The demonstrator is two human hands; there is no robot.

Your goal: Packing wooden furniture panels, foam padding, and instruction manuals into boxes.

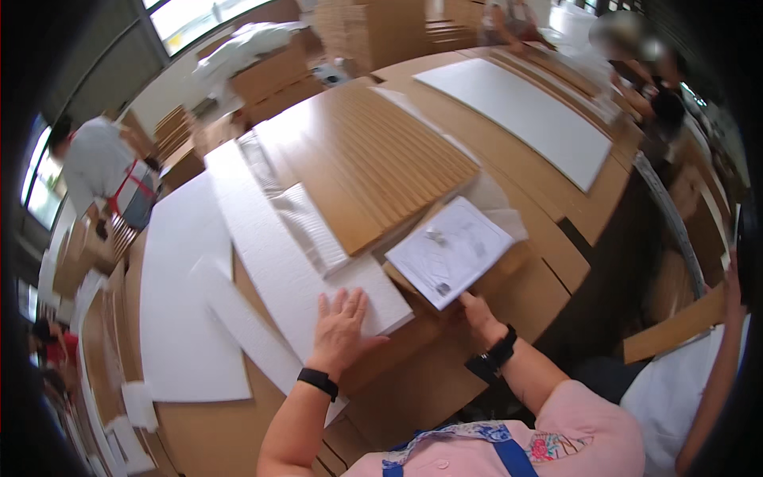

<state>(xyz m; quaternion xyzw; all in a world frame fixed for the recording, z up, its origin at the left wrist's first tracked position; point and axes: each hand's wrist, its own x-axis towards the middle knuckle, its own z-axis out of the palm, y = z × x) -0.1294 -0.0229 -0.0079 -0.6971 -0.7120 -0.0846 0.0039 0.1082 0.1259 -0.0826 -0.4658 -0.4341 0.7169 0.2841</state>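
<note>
Foam board (258, 222) is under the left hand, lying alongside the wood panel, on the panel's left. Largest first, from where I stand: cardboard (195, 433) covers the work surface, brown and matte, with folds and edges showing. A slip at any of those edges could tip whatever sits there.

Wood panel (366, 159): flat, rectangular, warm brown, striped grain, slight sheen. Top face bare, so grit or a dragged edge could scratch it. Foam wrap (306, 226) pokes out along its left side, thin, wrinkled, translucent; if it bunches, that side likely loses padding.

The board itself: white, long, thick, straight-edged, fine beady surface. Likely light and brittle. Hard palm pressure near its close end could dent or snap it; can't tell how well that end is supported.

Leaflet (477, 246): white paper, line drawings, at the panel's near right corner. Slick paper, probably; a tilt could slide it off, along with the small clear packet (435, 236) on top. Packet contents too small to make out.

Left hand (340, 338): open, fingers spread, palm down on the board. Right hand (482, 316): curled at the leaflet's near edge, fingertips partly hidden; can't tell if it's pinching.
</note>
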